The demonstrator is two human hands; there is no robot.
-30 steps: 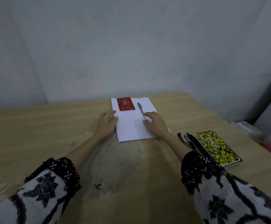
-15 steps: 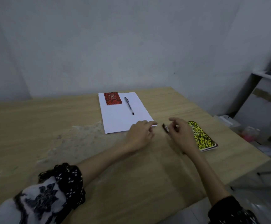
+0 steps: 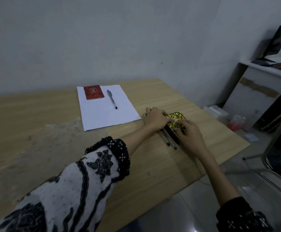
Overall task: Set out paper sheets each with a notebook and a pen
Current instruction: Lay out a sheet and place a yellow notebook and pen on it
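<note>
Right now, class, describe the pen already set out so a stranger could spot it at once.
Start at the wooden table and find the white paper sheet lying flat near its far edge. On that sheet, right of the red notebook, lies the black pen. It lies alone on white paper, unlike the loose pens bunched beside the yellow-patterned notebook under the hands.

Grey wall [image 3: 103, 39], wooden table [image 3: 36, 131], white shelf [image 3: 267, 69]

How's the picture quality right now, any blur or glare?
Head view: dim, flat light; red notebook and pen on the paper sheet read fairly sharp; near sleeve softly blurred; wide-angle bending at the edges; faint floor glare bottom right.
</note>
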